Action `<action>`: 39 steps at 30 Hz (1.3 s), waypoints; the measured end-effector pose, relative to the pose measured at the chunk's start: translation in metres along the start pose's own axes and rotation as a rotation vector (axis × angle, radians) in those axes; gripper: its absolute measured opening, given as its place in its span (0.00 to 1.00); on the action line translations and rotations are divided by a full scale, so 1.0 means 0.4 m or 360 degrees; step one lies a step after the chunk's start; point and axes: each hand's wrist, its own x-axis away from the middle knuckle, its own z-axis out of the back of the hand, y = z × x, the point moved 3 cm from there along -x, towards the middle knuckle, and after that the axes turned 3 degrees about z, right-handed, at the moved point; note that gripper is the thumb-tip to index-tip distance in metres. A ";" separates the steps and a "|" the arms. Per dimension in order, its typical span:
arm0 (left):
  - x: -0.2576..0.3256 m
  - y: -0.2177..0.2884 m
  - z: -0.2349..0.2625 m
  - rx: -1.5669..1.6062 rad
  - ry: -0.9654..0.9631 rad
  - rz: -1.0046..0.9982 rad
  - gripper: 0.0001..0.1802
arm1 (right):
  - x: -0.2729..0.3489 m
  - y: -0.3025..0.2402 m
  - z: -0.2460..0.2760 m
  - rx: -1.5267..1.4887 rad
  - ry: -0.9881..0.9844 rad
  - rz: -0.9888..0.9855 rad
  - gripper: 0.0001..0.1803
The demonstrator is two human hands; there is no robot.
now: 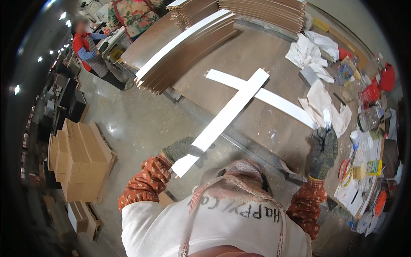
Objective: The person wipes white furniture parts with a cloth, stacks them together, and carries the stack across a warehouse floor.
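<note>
In a dark work glove, my left hand (183, 150) is closed around the near end of a long white slat (227, 115) with small pegs at its ends. The slat slants up over the table, its far part crossing above a second white slat (287, 107). On the right, my gloved right hand (324, 152) grips a putty knife (327, 117), its metal blade pointing away from me. The right end of the second slat reaches close to this hand. Whether the two slats touch where they cross I cannot tell.
Stacked slats (188, 51) stand at the table's far left, with more stacks (265, 17) behind. White rags (327, 105), bottles (368, 118) and scissors (344, 170) crowd the right side. Cardboard boxes (83, 158) stand on the floor at left; a person (90, 51) stands beyond.
</note>
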 end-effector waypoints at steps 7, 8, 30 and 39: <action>-0.004 0.050 0.017 -0.1555 0.0986 -0.0143 0.39 | -0.086 0.065 -0.057 -0.0110 -0.0134 -0.0081 0.14; 0.007 0.088 -0.015 -0.1857 0.1235 -0.0226 0.40 | -0.101 0.093 -0.071 -0.0573 -0.0202 -0.0281 0.15; 0.092 0.681 0.349 -0.2121 0.1537 -0.0669 0.39 | -0.066 0.152 -0.151 -0.1209 0.0001 -0.0816 0.13; 0.092 0.722 0.237 -0.2882 0.1581 -0.0736 0.41 | 0.014 0.123 -0.215 -0.1269 0.0205 -0.0896 0.13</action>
